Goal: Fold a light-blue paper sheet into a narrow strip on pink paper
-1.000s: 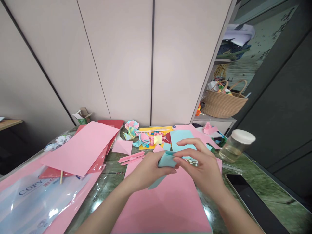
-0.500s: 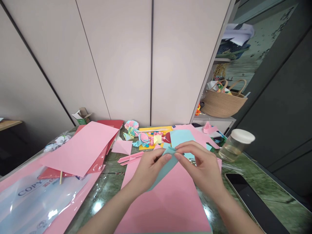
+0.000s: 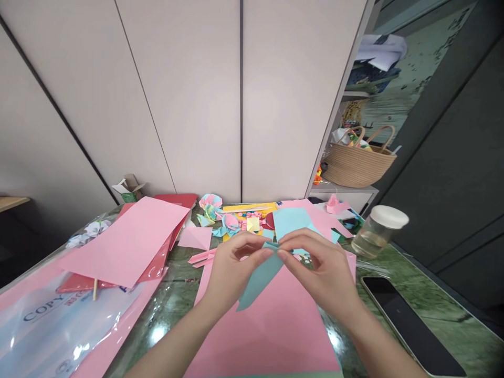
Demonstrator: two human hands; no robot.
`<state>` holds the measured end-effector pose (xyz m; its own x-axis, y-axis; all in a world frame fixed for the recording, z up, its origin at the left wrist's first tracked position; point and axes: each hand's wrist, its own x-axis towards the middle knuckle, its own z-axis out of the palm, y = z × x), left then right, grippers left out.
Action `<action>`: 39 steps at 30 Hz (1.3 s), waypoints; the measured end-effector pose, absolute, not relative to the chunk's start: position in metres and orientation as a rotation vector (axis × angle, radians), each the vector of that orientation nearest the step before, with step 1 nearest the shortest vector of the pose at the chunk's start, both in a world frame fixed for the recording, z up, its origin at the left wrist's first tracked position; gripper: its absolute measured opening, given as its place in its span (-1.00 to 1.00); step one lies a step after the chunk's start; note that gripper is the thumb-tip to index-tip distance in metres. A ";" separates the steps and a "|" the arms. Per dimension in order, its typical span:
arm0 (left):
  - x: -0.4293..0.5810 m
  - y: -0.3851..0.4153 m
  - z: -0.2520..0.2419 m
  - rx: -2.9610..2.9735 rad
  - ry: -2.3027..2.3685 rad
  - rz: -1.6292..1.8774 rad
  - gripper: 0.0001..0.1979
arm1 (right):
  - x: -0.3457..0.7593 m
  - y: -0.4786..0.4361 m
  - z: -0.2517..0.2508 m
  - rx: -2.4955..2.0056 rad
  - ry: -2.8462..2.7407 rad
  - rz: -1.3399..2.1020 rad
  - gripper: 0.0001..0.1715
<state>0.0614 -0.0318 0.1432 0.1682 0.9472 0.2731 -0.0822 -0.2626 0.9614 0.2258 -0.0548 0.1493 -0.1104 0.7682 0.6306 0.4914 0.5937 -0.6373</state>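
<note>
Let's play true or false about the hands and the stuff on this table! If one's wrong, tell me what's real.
1. The left hand and right hand both hold the light-blue paper. True.
2. The smartphone's screen is dark. True.
3. The smartphone lies to the left of both hands. False: it lies to their right.
4. The jar has a white lid. True.
5. The jar is inside the woven basket. False: it is on the green table.

Above the pink sheet (image 3: 268,336), the left hand (image 3: 232,270) and right hand (image 3: 325,265) are hiding parts of the blue paper (image 3: 260,278); left of it, the plastic packet (image 3: 47,331) is running past the view's edge; beyond the sheet, coloured bits (image 3: 256,214) are lying too small to identify
</note>
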 end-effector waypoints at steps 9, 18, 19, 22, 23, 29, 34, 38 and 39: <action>0.062 -0.033 0.146 1.446 0.855 1.334 -0.94 | 0.224 -0.060 0.152 -0.993 -1.764 0.229 -0.88; 0.054 -0.033 0.141 1.738 0.789 1.457 -0.85 | 0.229 -0.065 0.159 -0.969 -1.842 -0.053 -0.87; 0.054 -0.033 0.142 1.778 0.788 1.465 -0.84 | 0.230 -0.066 0.160 -0.977 -1.859 -0.077 -0.87; 0.052 -0.032 0.144 1.878 0.770 1.471 -0.81 | 0.232 -0.067 0.161 -0.988 -1.888 -0.123 -0.88; 0.052 -0.032 0.144 1.899 0.765 1.472 -0.81 | 0.232 -0.067 0.161 -0.985 -1.890 -0.130 -0.88; 0.051 -0.033 0.144 1.936 0.773 1.461 -0.82 | 0.232 -0.067 0.161 -0.977 -1.869 -0.121 -0.87; 0.051 -0.035 0.145 1.984 0.807 1.464 -0.81 | 0.232 -0.067 0.160 -0.999 -1.863 -0.101 -0.88; 0.050 -0.035 0.146 2.026 0.834 1.460 -0.81 | 0.232 -0.067 0.160 -1.002 -1.858 -0.101 -0.88; 0.050 -0.035 0.146 2.031 0.836 1.455 -0.81 | 0.232 -0.067 0.160 -0.999 -1.857 -0.100 -0.88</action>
